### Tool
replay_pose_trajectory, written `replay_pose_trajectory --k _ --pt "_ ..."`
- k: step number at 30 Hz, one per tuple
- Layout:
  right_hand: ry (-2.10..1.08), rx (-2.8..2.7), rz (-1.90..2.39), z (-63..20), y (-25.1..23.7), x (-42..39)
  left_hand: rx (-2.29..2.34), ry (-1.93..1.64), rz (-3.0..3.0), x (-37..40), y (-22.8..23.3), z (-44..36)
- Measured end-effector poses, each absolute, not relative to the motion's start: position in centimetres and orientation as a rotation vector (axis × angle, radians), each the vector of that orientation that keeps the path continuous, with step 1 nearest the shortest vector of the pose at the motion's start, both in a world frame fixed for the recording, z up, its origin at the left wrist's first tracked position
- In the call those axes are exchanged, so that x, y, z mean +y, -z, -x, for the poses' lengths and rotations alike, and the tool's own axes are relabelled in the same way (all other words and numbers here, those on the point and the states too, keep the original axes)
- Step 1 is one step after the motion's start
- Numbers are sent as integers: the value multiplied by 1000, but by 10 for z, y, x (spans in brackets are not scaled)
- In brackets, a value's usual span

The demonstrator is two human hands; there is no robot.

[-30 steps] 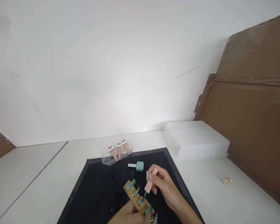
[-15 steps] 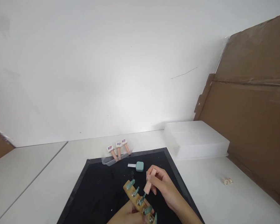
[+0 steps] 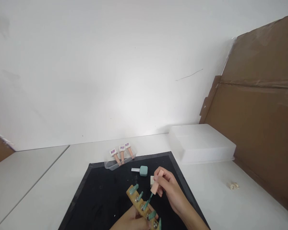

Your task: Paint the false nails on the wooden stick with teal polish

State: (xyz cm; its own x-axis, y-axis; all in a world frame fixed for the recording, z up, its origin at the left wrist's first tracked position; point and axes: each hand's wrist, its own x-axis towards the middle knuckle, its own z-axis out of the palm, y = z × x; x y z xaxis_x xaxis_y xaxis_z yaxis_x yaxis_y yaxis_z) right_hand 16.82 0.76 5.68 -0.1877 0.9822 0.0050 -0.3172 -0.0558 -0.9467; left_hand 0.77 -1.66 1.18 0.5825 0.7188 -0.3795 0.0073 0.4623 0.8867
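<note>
My left hand point(image 3: 135, 220) grips a wooden nail-tip stand point(image 3: 132, 193) from below; part of the hand is hidden behind it. Several green false nails point(image 3: 133, 189) sit in a row on metal studs along the stand. In my right hand point(image 3: 169, 188) is a nail polish brush point(image 3: 157, 182) with a pink cap, held slantwise. Its green-coated bristles touch or nearly touch the middle false nail point(image 3: 145, 204). Partly behind my right fingers, a pale bottle point(image 3: 152, 181) stands on the black mat point(image 3: 96, 195).
A teal nail polish bottle point(image 3: 143, 171) with a silver cap lies on the mat. Behind it, a clear tray point(image 3: 112, 166) holds three pink-capped bottles point(image 3: 122, 149). A translucent plastic box point(image 3: 204, 143), small beige rings point(image 3: 232, 186) and a cardboard panel point(image 3: 259, 111) are at the right.
My right hand with the brush has shifted slightly up and right, drawing the bristles toward the nail's tip. More of the pale bottle shows. My left hand and the stand are nearly still.
</note>
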Motion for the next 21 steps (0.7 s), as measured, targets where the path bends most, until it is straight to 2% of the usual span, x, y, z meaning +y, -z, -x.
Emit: replay_pose_trajectory --k 14,21 --pt "-1456 -1135 930 -168 -57 8 870 -513 -1013 -20 -28 -9" --pt "-1448 -1069 916 -168 -55 9 842 -490 -1018 -16 -12 -8"
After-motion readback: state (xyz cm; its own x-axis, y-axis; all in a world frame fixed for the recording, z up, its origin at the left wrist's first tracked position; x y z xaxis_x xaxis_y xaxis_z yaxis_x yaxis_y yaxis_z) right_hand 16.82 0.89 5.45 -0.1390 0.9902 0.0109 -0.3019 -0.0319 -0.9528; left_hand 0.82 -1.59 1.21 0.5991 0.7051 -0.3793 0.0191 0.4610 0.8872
